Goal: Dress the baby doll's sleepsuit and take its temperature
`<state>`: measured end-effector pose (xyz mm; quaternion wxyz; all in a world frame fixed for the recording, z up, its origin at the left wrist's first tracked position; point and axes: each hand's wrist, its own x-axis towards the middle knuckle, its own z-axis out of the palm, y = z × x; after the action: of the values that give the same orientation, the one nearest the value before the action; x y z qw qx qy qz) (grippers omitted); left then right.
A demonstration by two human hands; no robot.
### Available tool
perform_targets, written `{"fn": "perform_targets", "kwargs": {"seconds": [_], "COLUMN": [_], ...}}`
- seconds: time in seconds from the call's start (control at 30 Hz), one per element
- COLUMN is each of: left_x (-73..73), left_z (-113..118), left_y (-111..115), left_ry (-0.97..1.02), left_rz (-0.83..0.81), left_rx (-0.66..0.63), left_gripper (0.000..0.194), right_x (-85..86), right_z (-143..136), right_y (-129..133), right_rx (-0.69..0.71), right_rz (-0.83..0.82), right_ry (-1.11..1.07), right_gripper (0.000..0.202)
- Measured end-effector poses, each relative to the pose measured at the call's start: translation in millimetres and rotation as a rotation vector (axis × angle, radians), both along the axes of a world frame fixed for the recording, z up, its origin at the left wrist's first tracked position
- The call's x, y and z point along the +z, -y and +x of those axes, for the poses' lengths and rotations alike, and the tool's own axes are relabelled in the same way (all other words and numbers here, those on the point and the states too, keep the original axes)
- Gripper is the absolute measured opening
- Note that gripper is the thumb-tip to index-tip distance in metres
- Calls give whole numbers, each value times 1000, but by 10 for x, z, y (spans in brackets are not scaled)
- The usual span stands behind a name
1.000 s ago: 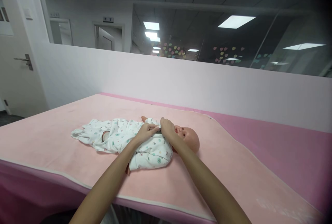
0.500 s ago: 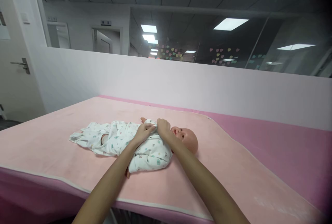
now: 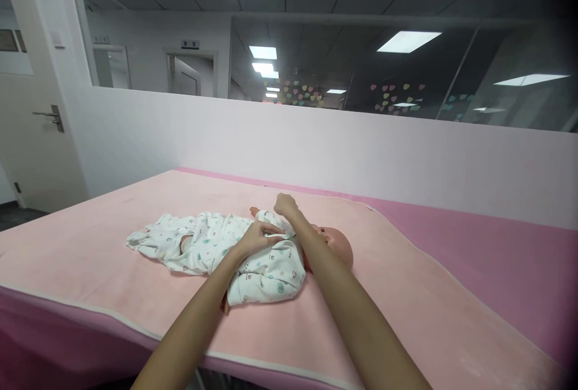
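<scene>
Far left of frame: a white door (image 3: pixel 31 137) with a metal handle (image 3: pixel 50 117), shut.

Lower left through centre: a pink pad (image 3: pixel 112 221) covers the surface; a darker pink edge (image 3: pixel 474 239) shows along the right and back.

Left of centre: the doll (image 3: pixel 253 248) lies on its back on the pad, feet toward the left, head (image 3: pixel 338 244) toward the right. It wears a white printed romper (image 3: pixel 212 242); the leg ends lie flat and crumpled at left. The near sleeve (image 3: pixel 259 284) bulges toward the lower centre, and a bit of the doll's hand pokes out at its cuff.

Centre: left hand (image 3: pixel 257 238) rests on the doll's chest, fingers flat and pressing on the romper front — grip not clamped, fingers together on the cloth. Forearm comes up from the lower left of centre.

Just right of that: right hand (image 3: pixel 285 204) is raised above the doll's far shoulder, fingers curled together — grip pinched on a fold of the romper near the far cuff (image 3: pixel 266 216), as far as can be seen; the contact itself is small in frame. The right forearm crosses the doll's neck and hides part of the face.

Upper half: a pale partition wall (image 3: pixel 316 149), with glass (image 3: pixel 383 65) above it showing ceiling lights and heart stickers (image 3: pixel 298 90).
</scene>
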<state>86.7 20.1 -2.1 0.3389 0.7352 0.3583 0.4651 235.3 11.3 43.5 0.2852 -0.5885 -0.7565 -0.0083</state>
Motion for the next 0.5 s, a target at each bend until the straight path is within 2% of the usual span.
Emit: {"fn": "perform_targets", "kwargs": {"seconds": [0.13, 0.23, 0.3, 0.4, 0.5], "left_x": [-25, -13, 27, 103, 138], "left_z": [-1, -25, -60, -142, -223], "left_y": [-10, -33, -47, -59, -57], "left_ry": [-25, 31, 152, 301, 280], "left_rz": [2, 10, 5, 9, 51], "left_rx": [-29, 15, 106, 337, 519], "left_gripper": [19, 21, 25, 28, 30], "right_x": [1, -57, -118, -189, -188], "right_z": [-503, -651, -655, -627, -620], "right_y": [-410, -660, -761, -799, -716], "right_rx": [45, 58, 67, 97, 120], "right_rz": [-211, -356, -414, -436, -421], "right_ry": [59, 100, 122, 143, 149], "right_gripper": [31, 33, 38, 39, 38]}}
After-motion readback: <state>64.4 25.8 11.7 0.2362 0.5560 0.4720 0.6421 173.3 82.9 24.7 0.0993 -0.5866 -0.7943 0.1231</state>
